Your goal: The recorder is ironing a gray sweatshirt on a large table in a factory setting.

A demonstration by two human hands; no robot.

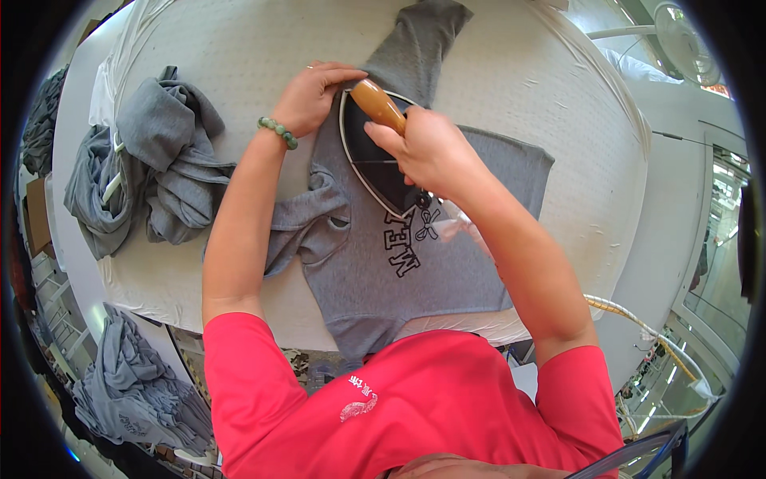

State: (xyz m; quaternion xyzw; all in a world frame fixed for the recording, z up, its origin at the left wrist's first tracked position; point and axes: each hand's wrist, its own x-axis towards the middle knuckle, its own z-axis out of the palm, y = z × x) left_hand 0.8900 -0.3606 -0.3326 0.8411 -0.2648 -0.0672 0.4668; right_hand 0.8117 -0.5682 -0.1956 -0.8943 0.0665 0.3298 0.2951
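Note:
A grey sweatshirt (471,271) with dark lettering and a small bow print lies spread on a padded white table, one sleeve reaching away at the top and the other bunched at its left. My right hand (435,148) is closed around an iron (367,152), near its wooden handle (377,104). The iron is dark with a pale rim and rests on the sweatshirt above the lettering. Beside the iron's far end, my left hand (315,96) lies on the fabric with its fingers stretched out toward the handle. A green bead bracelet circles that wrist.
Rumpled grey garments (171,152) are heaped on the table (550,88) to the left. Another grey pile (140,391) hangs at the lower left, off the table. A wrapped hose (638,319) curves along the right side. A fan (686,44) stands at the upper right.

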